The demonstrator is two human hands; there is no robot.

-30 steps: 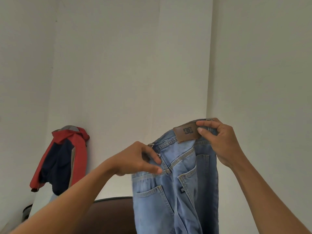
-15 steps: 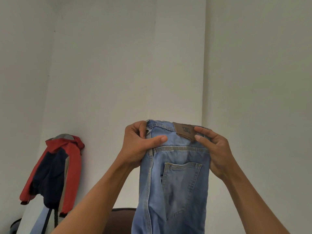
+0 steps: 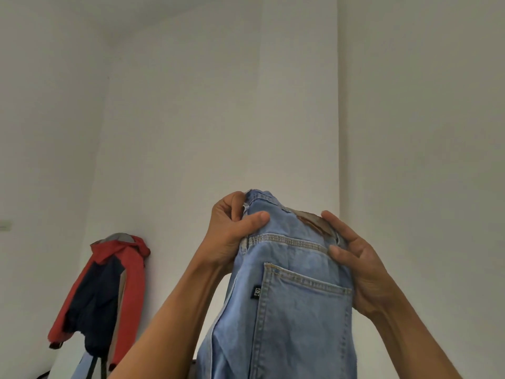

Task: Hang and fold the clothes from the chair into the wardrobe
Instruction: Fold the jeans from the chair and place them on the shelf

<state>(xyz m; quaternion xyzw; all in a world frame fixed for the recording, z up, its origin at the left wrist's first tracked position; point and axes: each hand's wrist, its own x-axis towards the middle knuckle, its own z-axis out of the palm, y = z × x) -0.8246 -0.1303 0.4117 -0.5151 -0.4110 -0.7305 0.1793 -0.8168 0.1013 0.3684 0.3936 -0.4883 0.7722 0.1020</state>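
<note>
Light blue jeans [image 3: 289, 310] hang in front of me, folded lengthwise with one back pocket facing me and a brown leather patch at the waistband. My left hand [image 3: 232, 233] grips the left end of the waistband, thumb across the denim. My right hand [image 3: 355, 263] clasps the right side of the waistband beside the patch. The legs drop out of view below. Neither the chair nor the wardrobe can be made out.
A red and navy jacket [image 3: 101, 296] hangs on the white wall at the lower left, with a pale blue garment and dark straps beneath it. A white wall corner [image 3: 338, 105] runs up behind the jeans. A light switch [image 3: 5, 225] sits at the far left.
The two halves of the waistband have been brought together, so the jeans went from spread open to folded lengthwise. Both hands have come closer and tilted the waistband toward me.
</note>
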